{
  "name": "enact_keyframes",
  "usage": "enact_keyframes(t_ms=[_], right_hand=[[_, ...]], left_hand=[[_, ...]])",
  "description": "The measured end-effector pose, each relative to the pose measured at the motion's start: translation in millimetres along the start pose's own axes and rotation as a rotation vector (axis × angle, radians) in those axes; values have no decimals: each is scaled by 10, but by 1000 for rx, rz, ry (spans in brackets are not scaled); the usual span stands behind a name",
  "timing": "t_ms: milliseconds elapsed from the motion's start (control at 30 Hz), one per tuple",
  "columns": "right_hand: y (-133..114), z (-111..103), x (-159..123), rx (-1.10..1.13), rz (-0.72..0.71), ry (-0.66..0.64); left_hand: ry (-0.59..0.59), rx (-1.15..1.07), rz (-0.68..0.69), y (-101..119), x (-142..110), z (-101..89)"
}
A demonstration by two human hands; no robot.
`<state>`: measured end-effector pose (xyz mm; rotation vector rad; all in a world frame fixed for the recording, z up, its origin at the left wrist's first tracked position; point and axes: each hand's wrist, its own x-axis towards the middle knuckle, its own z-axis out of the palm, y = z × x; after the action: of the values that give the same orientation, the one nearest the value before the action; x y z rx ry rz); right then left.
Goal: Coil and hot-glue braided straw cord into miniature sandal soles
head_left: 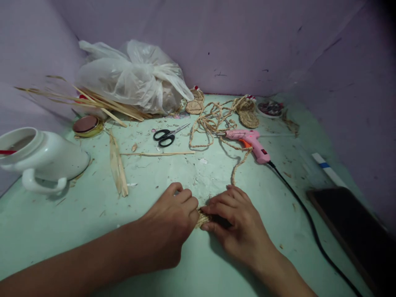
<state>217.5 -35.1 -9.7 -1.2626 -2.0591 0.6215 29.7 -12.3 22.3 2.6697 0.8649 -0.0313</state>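
Observation:
Between my hands is a small coiled piece of braided straw cord (pixel 203 218), mostly hidden by fingers. My left hand (pixel 176 222) is closed at its left side, the fingers curled against it. My right hand (pixel 233 218) pinches its right side between thumb and fingers. A braided cord (pixel 237 169) runs from the right hand's fingers up to a loose tangle of the same cord (pixel 210 121). Beyond the right hand, a pink hot glue gun (pixel 249 140) lies on its side, its nozzle by the tangle. Black-handled scissors (pixel 167 136) lie open to the left.
A white pitcher (pixel 58 154) is at the left. Dry straw strips (pixel 108 103) lie against a tied plastic bag (pixel 133 78). Small woven straw pieces (pixel 247 113) and a dish of beads (pixel 270 108) sit at the back. A black cable (pixel 305 210) passes a dark phone-like slab (pixel 349 231).

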Motion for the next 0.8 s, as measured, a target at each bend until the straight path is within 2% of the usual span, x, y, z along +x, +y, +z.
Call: enact_keyframes(t_ms=[133, 200, 367, 600, 800], right_hand=[[-39, -29, -38, -62, 22, -7], [-50, -43, -56, -90, 19, -12], [-61, -54, -54, -102, 23, -55], [-77, -7, -41, -86, 71, -11], [-68, -27, -18, -96, 80, -43]], left_hand=[[142, -85, -149, 15, -69, 53], [193, -94, -182, 32, -105, 82], [188, -105, -185, 54, -114, 86], [274, -86, -148, 88, -20, 161], [287, -78, -67, 66, -26, 155]])
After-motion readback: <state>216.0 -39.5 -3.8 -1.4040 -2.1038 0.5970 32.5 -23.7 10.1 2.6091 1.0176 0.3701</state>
